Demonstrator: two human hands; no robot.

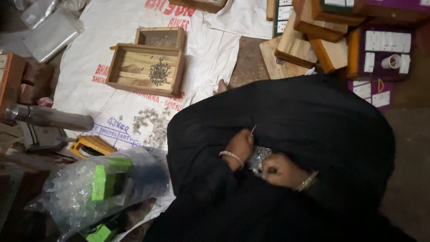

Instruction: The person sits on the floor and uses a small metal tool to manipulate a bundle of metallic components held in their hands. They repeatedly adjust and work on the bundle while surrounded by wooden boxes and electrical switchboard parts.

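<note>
Fingers (245, 134) of left hand (239, 145) pinching a thin pin (253, 130), right hand (280, 170) curled on silvery packet (260, 157); loose grip likely drops pin into black cloth (313, 116).

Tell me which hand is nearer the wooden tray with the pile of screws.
Left. The left hand is in the lap, below and right of the tray, pinching a thin pin. The right hand lies farther right and lower, beside a shiny bundle.

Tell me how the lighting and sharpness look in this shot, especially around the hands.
Head view: dim overall, black cloth swallows detail; left hand and right hand soft, slightly blurred; white sheet brightest; corners fall into shadow.
</note>
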